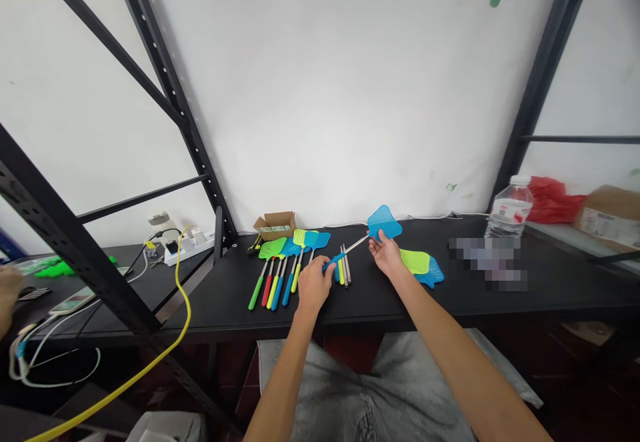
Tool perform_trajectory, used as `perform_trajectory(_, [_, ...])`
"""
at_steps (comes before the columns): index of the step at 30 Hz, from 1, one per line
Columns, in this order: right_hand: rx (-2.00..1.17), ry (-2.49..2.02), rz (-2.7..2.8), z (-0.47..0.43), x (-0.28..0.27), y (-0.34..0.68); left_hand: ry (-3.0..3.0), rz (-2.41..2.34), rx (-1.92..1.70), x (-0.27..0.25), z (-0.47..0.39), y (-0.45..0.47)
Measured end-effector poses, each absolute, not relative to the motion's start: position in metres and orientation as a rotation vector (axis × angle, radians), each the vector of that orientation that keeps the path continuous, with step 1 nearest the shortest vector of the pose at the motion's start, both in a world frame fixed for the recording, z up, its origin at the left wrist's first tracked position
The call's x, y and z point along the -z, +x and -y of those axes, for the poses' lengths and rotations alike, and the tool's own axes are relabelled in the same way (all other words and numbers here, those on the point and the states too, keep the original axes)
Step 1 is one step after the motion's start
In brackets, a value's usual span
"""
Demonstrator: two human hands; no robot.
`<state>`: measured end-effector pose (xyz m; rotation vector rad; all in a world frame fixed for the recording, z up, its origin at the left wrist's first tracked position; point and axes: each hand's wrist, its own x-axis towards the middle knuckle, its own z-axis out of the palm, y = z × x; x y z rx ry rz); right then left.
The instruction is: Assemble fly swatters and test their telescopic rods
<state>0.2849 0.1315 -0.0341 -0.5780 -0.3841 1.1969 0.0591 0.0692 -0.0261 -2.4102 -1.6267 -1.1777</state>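
Note:
A blue fly swatter with a metal rod is held slantwise above the black table. My left hand is closed around its blue handle. My right hand pinches the swatter near the base of its mesh head. Behind and below it, metal rods with coloured handles lie side by side, partly hidden by my left hand. To the right of them rest loose swatter heads, a yellow-green one on top of blue. A row of complete fly swatters in green, red, yellow and blue lies to the left.
A small open cardboard box stands behind the row. A water bottle, red plastic bag and carton are at the right. Black metal posts frame the table. A yellow cable hangs at the left, near a power strip.

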Motion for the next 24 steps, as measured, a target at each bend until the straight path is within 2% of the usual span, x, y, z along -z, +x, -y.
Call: perform_trajectory(24, [-1.198,-0.557,0.386,-0.1326,0.0361,0.2880,-2.411,1.698,0.989,0.0184,-0.0630,0.0634])
